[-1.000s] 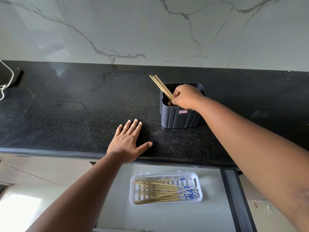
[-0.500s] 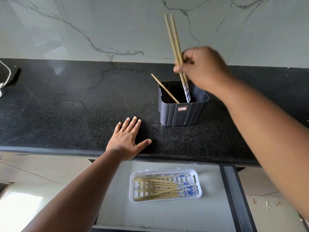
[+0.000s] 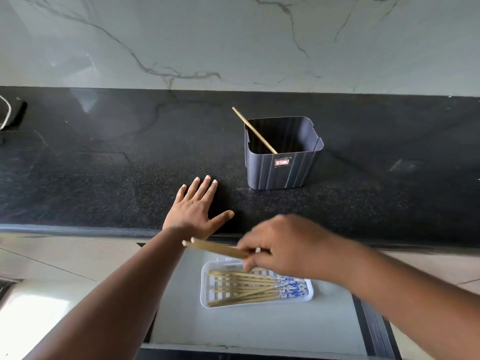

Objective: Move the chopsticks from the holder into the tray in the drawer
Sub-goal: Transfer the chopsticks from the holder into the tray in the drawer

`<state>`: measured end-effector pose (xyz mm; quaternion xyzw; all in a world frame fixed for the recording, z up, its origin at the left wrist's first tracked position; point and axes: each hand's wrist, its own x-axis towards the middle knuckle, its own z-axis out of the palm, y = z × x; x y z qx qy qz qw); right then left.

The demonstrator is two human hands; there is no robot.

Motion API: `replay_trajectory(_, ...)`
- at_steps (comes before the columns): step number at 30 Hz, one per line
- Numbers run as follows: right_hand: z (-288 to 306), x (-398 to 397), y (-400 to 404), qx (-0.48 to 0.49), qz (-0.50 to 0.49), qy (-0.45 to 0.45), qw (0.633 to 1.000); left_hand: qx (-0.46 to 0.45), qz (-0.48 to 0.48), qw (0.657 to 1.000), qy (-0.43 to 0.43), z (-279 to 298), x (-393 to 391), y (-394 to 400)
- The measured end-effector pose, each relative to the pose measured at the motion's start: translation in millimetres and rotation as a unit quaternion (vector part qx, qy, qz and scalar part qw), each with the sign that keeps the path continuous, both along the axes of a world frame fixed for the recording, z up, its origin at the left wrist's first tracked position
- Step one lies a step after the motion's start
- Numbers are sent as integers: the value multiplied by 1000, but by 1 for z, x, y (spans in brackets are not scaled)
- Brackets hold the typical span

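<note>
Item one: I am seeing the left hand [image 3: 195, 209] lying flat, fingers spread, on the black granite counter [image 3: 104, 165]. Item two: the right hand [image 3: 283, 246] is pinching a pair of chopsticks [image 3: 215, 248] above the white tray [image 3: 309, 294] sitting in the open drawer [image 3: 259, 328]. Item three: one chopstick [image 3: 254, 129] is leaning in the dark holder [image 3: 283, 167].

Your black speckled worktop [image 3: 104, 178] carries the dark holder [image 3: 281, 168] toward its right and your left hand [image 3: 193, 211] flat near its front edge. Below, the drawer [image 3: 254, 331] floor bears the white tray [image 3: 205, 287].
</note>
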<state>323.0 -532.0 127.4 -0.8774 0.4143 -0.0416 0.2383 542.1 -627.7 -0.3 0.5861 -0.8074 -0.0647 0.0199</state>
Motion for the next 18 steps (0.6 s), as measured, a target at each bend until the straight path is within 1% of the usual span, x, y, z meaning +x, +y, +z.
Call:
replay_trajectory(3,-64,-1,4,42,-7,89,995,-6,-3,1000,8,1,-1,2)
replay_trajectory(6,-112,-3,1,108,-35,116,987,-5,-2,1000,8,2,0,1)
replay_trajectory(7,-125,-3,0,115,-33,124,985,-4,-2,1000,6,2,0,2)
replay_trajectory(13,-181,0,5,71,-28,185,980,-4,-1,1000,2,3,0,2)
replay_trajectory(18,-204,0,15,76,-58,230,969,1,0,1000,-2,3,0,2)
